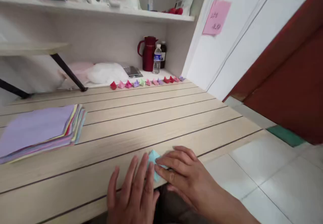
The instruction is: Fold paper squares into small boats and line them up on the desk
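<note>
A small folded piece of light-blue paper (pixel 153 157) lies at the table's near edge, between my two hands. My left hand (pixel 136 193) rests on the wood with its fingers stretched and apart. Its index fingertip touches the paper's left side. My right hand (pixel 185 175) comes in from the right with bent fingers close together, their tips pressing on the paper's right side. Fingers cover part of the paper, so its full shape is hidden.
A stack of coloured paper sheets (pixel 40 126) lies on the left of the slatted table (pixel 121 126). Several small folded paper pieces (pixel 128 84) line the back edge. Behind them stand a dark red jug (pixel 148 55) and a water bottle (pixel 156 60). A small shelf's black leg (pixel 68 71) meets the table.
</note>
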A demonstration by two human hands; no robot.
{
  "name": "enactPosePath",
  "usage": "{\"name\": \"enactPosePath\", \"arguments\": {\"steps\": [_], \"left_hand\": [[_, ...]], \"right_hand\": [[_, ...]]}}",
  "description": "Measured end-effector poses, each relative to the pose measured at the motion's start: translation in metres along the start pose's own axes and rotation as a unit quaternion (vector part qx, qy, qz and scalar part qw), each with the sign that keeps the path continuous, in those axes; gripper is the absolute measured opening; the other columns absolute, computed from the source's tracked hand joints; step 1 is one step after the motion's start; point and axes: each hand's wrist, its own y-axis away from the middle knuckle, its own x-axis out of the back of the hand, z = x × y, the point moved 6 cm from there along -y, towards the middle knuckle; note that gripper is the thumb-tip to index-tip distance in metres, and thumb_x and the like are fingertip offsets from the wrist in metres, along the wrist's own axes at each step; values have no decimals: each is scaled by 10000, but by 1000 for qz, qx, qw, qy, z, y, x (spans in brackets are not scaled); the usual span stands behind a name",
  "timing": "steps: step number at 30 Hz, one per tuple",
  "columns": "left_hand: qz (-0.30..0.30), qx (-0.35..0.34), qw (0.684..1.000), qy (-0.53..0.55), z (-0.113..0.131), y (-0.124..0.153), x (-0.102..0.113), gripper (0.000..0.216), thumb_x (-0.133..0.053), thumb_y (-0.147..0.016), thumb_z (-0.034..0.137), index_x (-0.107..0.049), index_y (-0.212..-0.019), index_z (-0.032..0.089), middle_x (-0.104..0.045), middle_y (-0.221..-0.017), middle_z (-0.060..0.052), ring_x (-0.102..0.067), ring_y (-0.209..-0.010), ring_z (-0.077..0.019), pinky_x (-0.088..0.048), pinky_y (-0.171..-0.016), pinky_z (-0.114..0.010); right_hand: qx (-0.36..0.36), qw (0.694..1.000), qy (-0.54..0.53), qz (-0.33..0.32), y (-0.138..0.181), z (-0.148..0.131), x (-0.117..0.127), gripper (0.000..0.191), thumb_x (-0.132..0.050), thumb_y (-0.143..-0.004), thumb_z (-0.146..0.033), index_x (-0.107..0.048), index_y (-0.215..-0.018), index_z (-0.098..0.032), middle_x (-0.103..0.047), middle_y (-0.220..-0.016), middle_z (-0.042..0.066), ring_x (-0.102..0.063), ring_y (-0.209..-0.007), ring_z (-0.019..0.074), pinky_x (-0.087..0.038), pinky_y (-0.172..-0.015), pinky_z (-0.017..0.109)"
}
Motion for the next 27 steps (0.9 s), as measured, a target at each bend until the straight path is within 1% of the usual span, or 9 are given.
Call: {"name": "enactPosePath", "arguments": {"steps": [4, 7, 10, 12, 14, 16, 17, 22, 27], "left_hand": [[28, -59, 998, 1, 13, 6, -6, 294, -547, -943, 269, -644, -1217, 222, -711, -1212, -13, -337, -1434, -107, -110, -1229, -502], [34, -58, 997, -36, 17, 18, -17, 316, -461, -958, 191, -651, -1208, 229, -718, -1208, -18, -370, -1419, -119, -152, -1221, -505], [56, -45, 994, -83, 19, 30, -24, 371, -385, -960, 188, -659, -1209, 223, -708, -1232, -28, -382, -1418, -160, -181, -1212, -527], [67, -39, 992, -96, 20, 35, -27, 392, -346, -974, 217, -667, -1198, 230, -699, -1251, -25, -405, -1404, -175, -195, -1209, -533], [74, -37, 992, -99, 20, 37, -28, 402, -319, -991, 245, -675, -1177, 246, -698, -1255, -15, -449, -1371, -179, -205, -1207, -533], [76, -38, 992, -93, 21, 37, -28, 401, -308, -1004, 277, -682, -1148, 253, -710, -1235, -13, -514, -1308, -183, -205, -1205, -538], [74, -38, 993, -89, 21, 37, -28, 402, -304, -1008, 284, -683, -1138, 252, -717, -1221, -15, -551, -1264, -184, -203, -1205, -540], [64, -19, 995, -75, 21, 32, -24, 387, -312, -1005, 234, -670, -1151, 259, -742, -1159, -12, -673, -1061, -166, -187, -1217, -514], [68, 2, 995, -79, 21, 30, -23, 362, -366, -984, 193, -666, -1170, 275, -739, -1161, 18, -680, -1044, -152, -179, -1227, -489]], "right_hand": [[11, 1000, -20, 7, -8, -2, 5, 305, -470, -1020, -355, -621, -1244, -215, -680, -1211, 77, -579, -1110, 226, -395, -1059, 466], [-5, 998, -64, 7, -5, 2, 5, 272, -488, -1012, -320, -610, -1240, -238, -676, -1208, 59, -584, -1110, 222, -433, -1031, 441], [-65, 989, -110, 69, 0, 12, 6, 303, -427, -1022, -224, -571, -1286, -262, -670, -1182, 56, -591, -1115, 199, -488, -976, 375], [-95, 985, -107, 102, 2, 18, 6, 334, -378, -1041, -270, -550, -1327, -279, -630, -1240, 75, -571, -1160, 204, -512, -941, 355], [-74, 992, -54, 83, -2, 15, 1, 384, -351, -1041, -430, -550, -1350, -318, -552, -1360, 88, -524, -1232, 253, -502, -956, 415], [-43, 998, 18, 35, -8, 9, -6, 479, -325, -1003, -577, -547, -1366, -357, -470, -1459, 88, -474, -1283, 311, -457, -988, 513], [-41, 998, 48, 16, -11, 9, -9, 509, -322, -985, -615, -543, -1371, -367, -446, -1486, 86, -456, -1297, 330, -435, -996, 547], [-92, 989, 109, -28, -19, 13, -15, 528, -428, -958, -618, -524, -1394, -336, -439, -1518, 73, -431, -1321, 337, -407, -1012, 551], [-106, 986, 123, -37, -20, 18, -14, 514, -421, -994, -546, -460, -1448, -308, -462, -1511, 67, -432, -1330, 324, -389, -1030, 548]]}}
